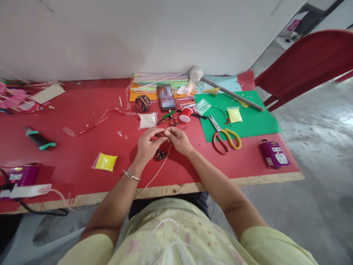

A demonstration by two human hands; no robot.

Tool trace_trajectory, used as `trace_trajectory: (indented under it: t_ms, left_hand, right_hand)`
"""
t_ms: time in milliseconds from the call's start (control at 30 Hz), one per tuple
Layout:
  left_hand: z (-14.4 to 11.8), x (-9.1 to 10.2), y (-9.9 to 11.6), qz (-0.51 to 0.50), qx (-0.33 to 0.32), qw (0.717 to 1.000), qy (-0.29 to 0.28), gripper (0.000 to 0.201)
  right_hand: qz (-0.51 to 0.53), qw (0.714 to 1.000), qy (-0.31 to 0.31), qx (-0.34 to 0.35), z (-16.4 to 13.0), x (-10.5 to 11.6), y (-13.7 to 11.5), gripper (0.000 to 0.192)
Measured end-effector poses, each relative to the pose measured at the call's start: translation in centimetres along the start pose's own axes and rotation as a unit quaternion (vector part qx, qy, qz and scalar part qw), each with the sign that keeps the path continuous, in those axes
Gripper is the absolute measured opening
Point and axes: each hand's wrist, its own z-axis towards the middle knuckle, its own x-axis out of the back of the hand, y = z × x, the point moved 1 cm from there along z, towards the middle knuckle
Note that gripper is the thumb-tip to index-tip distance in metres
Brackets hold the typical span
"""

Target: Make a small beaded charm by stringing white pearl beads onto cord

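Observation:
My left hand [149, 144] and my right hand [178, 140] meet over the red tabletop, fingertips pinched together. Whatever lies between them is too small to make out. A pale pink cord [157, 170] runs from below my right fingers down past the table's front edge; whether I hold it I cannot tell. Just beneath my hands sits a small dark multicoloured bundle of yarn [160, 154]. Beyond my fingertips are a bag of white beads [148, 120], a spool of red thread [185, 114] and a ball of multicoloured yarn [143, 103].
Scissors [220, 133] with red and yellow handles lie to the right, partly on green paper [248, 125]. Yellow packets [106, 162], a box cutter [40, 139], and a purple box [274, 154] are around the red table. A stick with a white ball [196, 74] lies at the back.

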Motion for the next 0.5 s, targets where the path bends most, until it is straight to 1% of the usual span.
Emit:
trace_trajectory:
  t_ms: [100, 200, 300, 400, 500]
  left_hand:
    - [0.0, -0.2, -0.9, 0.002, 0.029, 1.0, -0.01, 0.032]
    - [-0.1, -0.5, -1.7, -0.003, 0.059, 0.998, -0.003, 0.03]
    - [-0.1, -0.6, -1.9, -0.028, 0.077, 0.996, 0.042, 0.029]
    - [0.2, -0.4, -1.8, -0.082, 0.109, 0.986, 0.096, 0.032]
    - [0.4, 0.0, -1.7, -0.111, 0.116, 0.982, 0.102, 0.033]
  right_hand:
    - [-0.017, 1.0, 0.009, 0.024, 0.0, 0.0, -0.3, 0.047]
    - [-0.022, 0.999, 0.02, 0.02, 0.0, 0.0, -0.3, 0.045]
    - [-0.009, 0.999, 0.051, -0.011, 0.0, 0.1, 0.0, 0.045]
    - [-0.002, 0.997, 0.07, -0.027, -0.1, 0.2, 0.1, 0.046]
    - [-0.04, 0.998, 0.05, -0.009, -0.2, 0.4, -0.2, 0.044]
